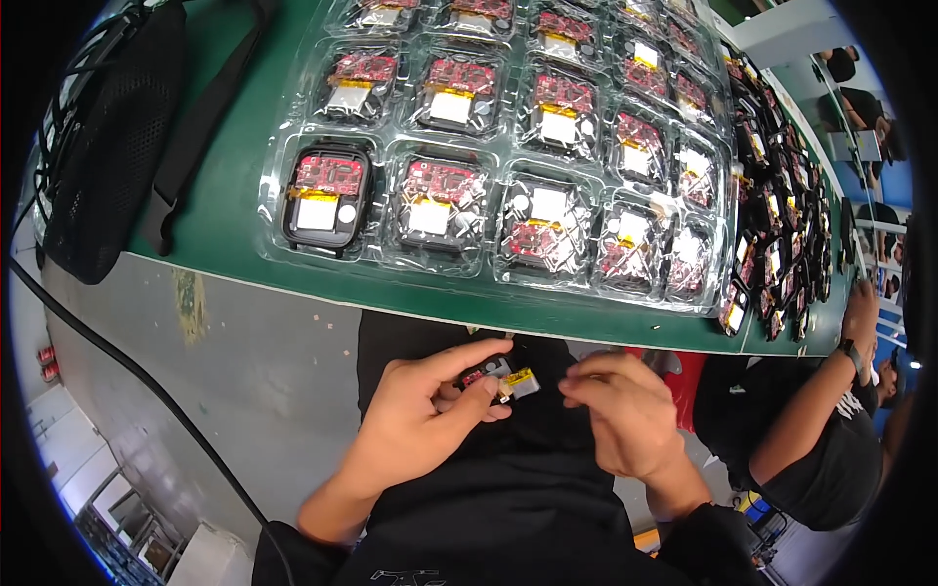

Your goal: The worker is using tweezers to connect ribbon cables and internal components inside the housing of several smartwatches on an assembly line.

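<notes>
Over my lap, my left hand [430, 405] grips a small black device housing [476, 375] with a red circuit board in it. A silver battery [524, 383] with yellow tape sticks out past my left thumb, toward the right. My right hand [625, 405] hovers just right of the battery, apart from it. Its fingers are curled and pinched together; whatever they may hold is too small to make out. Beyond my hands, a clear plastic tray [376, 256] on the green table holds rows of similar open housings with red boards and pale batteries.
Many more housings [782, 215] lie along the right part of the green table [225, 264]. A black mesh case [122, 146] and strap [200, 127] lie at the left. A black cable [147, 386] crosses the left side. Another person's arm [806, 410] is at the right.
</notes>
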`<state>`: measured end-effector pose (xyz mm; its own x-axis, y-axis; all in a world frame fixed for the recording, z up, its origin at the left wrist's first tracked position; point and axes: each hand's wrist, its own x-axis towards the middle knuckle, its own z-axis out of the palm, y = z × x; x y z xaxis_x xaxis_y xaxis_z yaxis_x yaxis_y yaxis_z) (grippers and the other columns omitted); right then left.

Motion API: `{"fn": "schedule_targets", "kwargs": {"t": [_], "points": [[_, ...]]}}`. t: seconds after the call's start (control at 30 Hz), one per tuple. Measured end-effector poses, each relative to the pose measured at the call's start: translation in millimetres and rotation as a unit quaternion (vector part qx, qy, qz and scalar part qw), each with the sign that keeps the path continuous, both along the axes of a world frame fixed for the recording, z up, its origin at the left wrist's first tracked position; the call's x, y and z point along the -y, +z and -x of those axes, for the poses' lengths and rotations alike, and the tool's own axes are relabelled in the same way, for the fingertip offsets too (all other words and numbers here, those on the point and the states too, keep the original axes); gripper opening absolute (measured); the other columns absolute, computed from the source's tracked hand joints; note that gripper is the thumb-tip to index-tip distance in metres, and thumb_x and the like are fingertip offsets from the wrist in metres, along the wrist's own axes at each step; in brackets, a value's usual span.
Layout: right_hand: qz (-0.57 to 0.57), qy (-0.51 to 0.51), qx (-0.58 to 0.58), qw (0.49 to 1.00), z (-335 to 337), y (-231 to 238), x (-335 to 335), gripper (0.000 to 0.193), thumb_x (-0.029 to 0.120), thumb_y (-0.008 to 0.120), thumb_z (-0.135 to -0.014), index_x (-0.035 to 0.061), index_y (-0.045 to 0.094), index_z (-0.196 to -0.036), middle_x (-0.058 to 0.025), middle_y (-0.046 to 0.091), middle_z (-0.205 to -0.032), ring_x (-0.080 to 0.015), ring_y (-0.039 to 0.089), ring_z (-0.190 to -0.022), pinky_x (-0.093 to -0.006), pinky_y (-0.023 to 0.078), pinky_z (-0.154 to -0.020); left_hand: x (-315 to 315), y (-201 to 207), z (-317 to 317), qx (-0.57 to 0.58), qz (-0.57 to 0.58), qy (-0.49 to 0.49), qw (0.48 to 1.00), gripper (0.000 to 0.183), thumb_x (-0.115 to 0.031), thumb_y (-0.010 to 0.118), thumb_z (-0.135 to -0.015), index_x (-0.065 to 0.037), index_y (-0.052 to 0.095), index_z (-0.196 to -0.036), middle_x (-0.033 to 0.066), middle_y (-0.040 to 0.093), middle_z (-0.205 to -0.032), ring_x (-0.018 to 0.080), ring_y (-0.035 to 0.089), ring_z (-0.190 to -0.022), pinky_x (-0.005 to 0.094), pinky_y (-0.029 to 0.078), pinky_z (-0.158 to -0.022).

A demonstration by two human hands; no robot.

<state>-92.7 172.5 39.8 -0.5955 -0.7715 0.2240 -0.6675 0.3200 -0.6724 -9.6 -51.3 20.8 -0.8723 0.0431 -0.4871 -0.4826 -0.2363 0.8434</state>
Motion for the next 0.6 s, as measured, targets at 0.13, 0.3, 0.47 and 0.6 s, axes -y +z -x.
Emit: {"fn": "schedule_targets", "kwargs": {"t": [0.13, 0.3, 0.47, 0.6], "points": [[-0.087, -0.108, 0.211, 0.968, -8.9, 5.6, 18.3, 0.032, 0.005, 0.071, -0.087, 0.0001, 0.065, -0.117, -0.0092, 0.067, -0.083, -0.0265, 0.065, -0.066, -0.0349, 0.053, -0.057, -1.1, -1.3, 0.9, -0.006, 0.022, -0.018, 1.0, 0.039, 0.001, 0.059, -0.095, 0.002, 0.058, -0.133, 0.0177, 0.074, -0.095, 0.0224, 0.075, -0.09, 0.026, 0.06, -0.074], [-0.064, -0.111, 0.223, 0.967, -19.4, -8.8, 22.1, 0.028, 0.009, 0.076, -0.085, 0.0019, 0.069, -0.11, -0.0088, 0.068, -0.084, -0.0232, 0.065, -0.062, -0.0324, 0.052, -0.054, -7.0, -3.6, -2.0, -0.05, 0.057, -0.01, 0.997, 0.04, 0.0, 0.059, -0.096, 0.0, 0.056, -0.136, 0.0177, 0.073, -0.1, 0.0221, 0.074, -0.092, 0.0267, 0.06, -0.077], [0.01, -0.108, 0.077, 0.991, -20.8, -11.7, 27.0, 0.023, 0.0, 0.08, -0.078, 0.0015, 0.074, -0.1, -0.0098, 0.071, -0.083, -0.0161, 0.066, -0.062, -0.0266, 0.051, -0.053, -8.5, -0.3, -3.3, -0.076, 0.101, -0.036, 0.991, 0.042, 0.0, 0.058, -0.097, -0.002, 0.054, -0.139, 0.0183, 0.072, -0.104, 0.0217, 0.074, -0.094, 0.0287, 0.06, -0.08], [0.049, -0.071, 0.012, 0.996, -15.4, -21.2, 27.8, 0.024, -0.001, 0.08, -0.076, 0.0003, 0.074, -0.099, -0.0094, 0.071, -0.084, -0.0181, 0.068, -0.064, -0.0257, 0.052, -0.054, -9.6, -2.4, -3.3, -0.075, 0.09, -0.031, 0.993, 0.044, 0.001, 0.058, -0.097, -0.003, 0.053, -0.14, 0.0199, 0.071, -0.104, 0.0223, 0.074, -0.094, 0.0309, 0.061, -0.082]]}}
